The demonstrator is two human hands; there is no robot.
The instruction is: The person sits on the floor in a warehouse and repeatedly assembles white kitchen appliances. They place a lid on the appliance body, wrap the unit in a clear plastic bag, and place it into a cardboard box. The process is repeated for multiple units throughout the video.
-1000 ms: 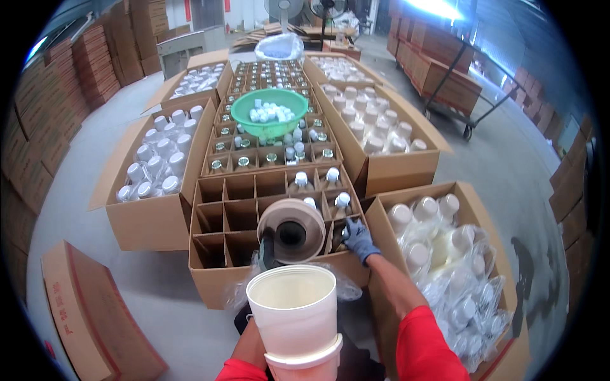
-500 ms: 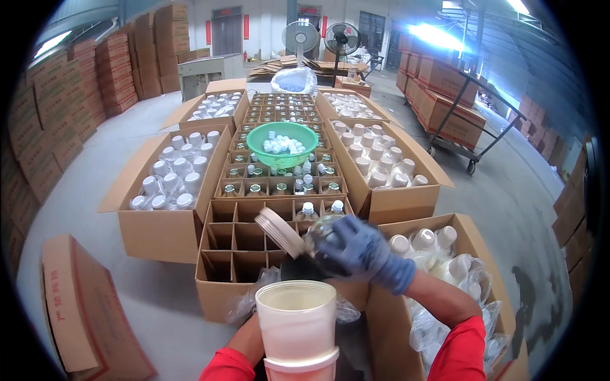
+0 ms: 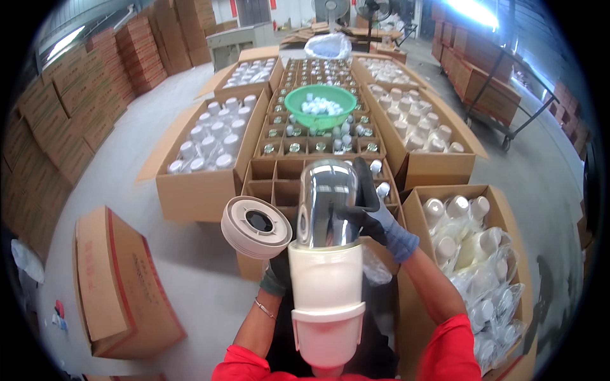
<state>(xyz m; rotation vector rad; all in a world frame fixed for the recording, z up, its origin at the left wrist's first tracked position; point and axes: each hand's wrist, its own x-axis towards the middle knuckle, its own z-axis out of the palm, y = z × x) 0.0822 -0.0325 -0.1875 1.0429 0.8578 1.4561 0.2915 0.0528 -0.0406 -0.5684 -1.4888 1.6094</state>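
- Warehouse floor (image 3: 171,260) carries open cardboard boxes (image 3: 203,184) of white-capped bottles.
- Since earlier, the right hand (image 3: 375,216) has lifted a shiny silver liner (image 3: 327,203) upright; its fingers grip it above the near white shell (image 3: 327,298).
- Left hand (image 3: 277,273) grips a round cream base (image 3: 256,227), left.

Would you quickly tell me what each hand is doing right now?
Left hand: closed, holding the round white lid.
Right hand: closed around the shiny glass liner standing in the white flask body.

One green basin (image 3: 320,105), one shiny glass liner (image 3: 325,203), one round white base (image 3: 255,227), two gloved hands.
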